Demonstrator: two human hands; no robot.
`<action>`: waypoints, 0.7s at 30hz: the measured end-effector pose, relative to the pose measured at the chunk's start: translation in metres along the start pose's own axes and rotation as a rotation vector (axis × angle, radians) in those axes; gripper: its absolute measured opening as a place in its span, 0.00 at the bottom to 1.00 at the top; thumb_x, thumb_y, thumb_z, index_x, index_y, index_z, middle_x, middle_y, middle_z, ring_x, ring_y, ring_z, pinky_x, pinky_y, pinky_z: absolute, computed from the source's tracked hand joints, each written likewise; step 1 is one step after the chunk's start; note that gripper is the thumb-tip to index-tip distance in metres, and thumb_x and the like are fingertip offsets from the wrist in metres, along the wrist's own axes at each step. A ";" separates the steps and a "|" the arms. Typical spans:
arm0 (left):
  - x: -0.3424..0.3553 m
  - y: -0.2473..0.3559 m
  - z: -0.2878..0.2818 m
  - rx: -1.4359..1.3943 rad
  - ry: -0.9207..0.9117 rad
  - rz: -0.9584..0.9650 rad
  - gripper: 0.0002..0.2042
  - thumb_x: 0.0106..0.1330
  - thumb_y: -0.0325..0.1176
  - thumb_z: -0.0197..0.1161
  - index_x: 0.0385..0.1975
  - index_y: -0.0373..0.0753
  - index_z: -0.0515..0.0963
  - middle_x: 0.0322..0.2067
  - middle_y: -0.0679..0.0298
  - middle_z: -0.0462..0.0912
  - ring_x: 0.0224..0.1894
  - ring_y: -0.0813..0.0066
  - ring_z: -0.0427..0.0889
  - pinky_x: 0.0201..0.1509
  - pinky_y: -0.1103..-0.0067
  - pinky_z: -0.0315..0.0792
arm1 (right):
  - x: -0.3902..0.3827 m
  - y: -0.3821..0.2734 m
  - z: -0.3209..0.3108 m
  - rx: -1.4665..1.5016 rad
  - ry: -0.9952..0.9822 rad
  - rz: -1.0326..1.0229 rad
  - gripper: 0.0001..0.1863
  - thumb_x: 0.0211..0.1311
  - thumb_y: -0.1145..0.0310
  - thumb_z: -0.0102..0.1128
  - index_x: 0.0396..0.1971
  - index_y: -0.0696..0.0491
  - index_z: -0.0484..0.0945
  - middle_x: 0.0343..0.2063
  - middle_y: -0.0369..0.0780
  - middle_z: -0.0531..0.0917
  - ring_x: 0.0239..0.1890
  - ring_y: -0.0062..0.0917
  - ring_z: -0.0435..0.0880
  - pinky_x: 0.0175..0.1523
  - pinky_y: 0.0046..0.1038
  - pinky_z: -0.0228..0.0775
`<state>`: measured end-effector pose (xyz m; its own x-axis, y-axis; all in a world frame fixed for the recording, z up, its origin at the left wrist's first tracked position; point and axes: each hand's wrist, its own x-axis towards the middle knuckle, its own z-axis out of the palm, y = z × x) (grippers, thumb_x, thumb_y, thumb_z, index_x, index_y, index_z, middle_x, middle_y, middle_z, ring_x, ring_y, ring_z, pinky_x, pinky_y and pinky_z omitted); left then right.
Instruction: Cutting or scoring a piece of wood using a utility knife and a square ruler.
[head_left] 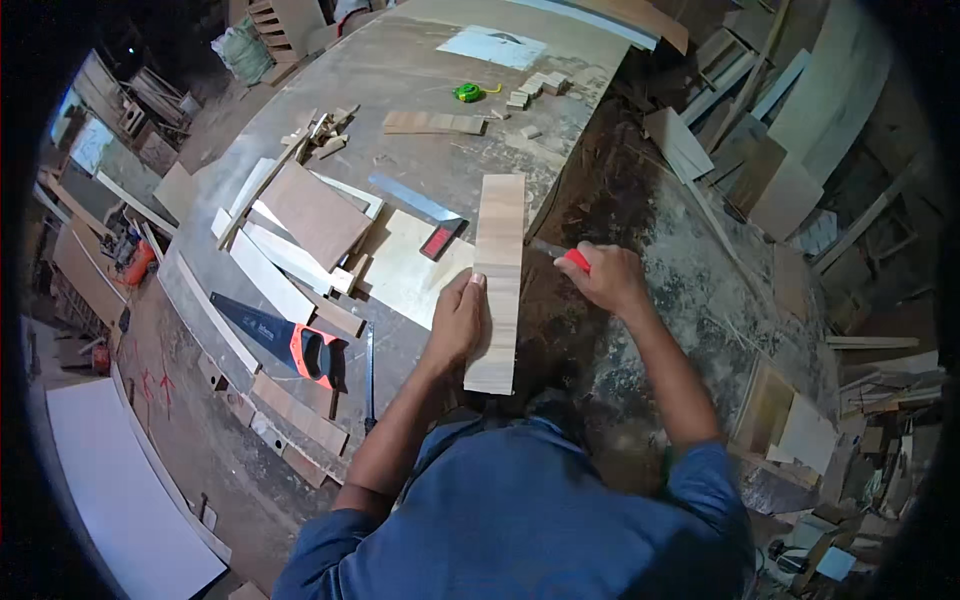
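Workshop bench (400, 75) carries a saw (258, 325), a square (412, 198) and a green tape measure (467, 92). We see the left hand (459, 322) clamped on a wooden board (500, 225) by the bench edge; right hand (612, 278) wrapped round a red-handled tool (577, 259), blade near the board's right side, contact we can't tell.

You have cool, moderate light on the long, pale, rectangular wooden board (498, 225) and the broad grey worktable (400, 75); your surroundings fall dim. Straight edges bow toward the blackened rim, where detail softens.
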<state>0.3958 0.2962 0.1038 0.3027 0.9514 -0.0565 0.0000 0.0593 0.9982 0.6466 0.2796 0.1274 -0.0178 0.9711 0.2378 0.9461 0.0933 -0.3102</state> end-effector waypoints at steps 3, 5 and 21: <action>0.003 -0.010 -0.006 0.125 -0.003 0.055 0.15 0.74 0.37 0.46 0.36 0.31 0.75 0.23 0.70 0.70 0.28 0.81 0.66 0.34 0.79 0.64 | -0.007 -0.015 -0.003 0.053 0.001 -0.081 0.30 0.58 0.35 0.55 0.21 0.51 0.74 0.17 0.46 0.79 0.22 0.44 0.82 0.25 0.43 0.71; 0.001 -0.003 -0.004 0.100 -0.024 0.009 0.15 0.74 0.37 0.46 0.36 0.31 0.75 0.23 0.70 0.71 0.29 0.80 0.67 0.34 0.79 0.64 | -0.012 -0.027 -0.002 -0.020 -0.020 -0.162 0.30 0.57 0.34 0.55 0.20 0.51 0.74 0.16 0.45 0.79 0.21 0.43 0.82 0.24 0.43 0.71; -0.010 -0.007 -0.004 0.106 -0.164 0.073 0.16 0.75 0.39 0.47 0.39 0.30 0.74 0.27 0.67 0.73 0.33 0.79 0.68 0.39 0.78 0.66 | 0.004 -0.010 -0.016 -0.078 -0.135 -0.235 0.30 0.54 0.35 0.58 0.22 0.52 0.74 0.18 0.44 0.79 0.25 0.44 0.82 0.29 0.44 0.71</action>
<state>0.3886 0.2875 0.0974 0.4564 0.8897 0.0116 0.0695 -0.0486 0.9964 0.6424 0.2787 0.1463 -0.2781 0.9457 0.1685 0.9328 0.3077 -0.1875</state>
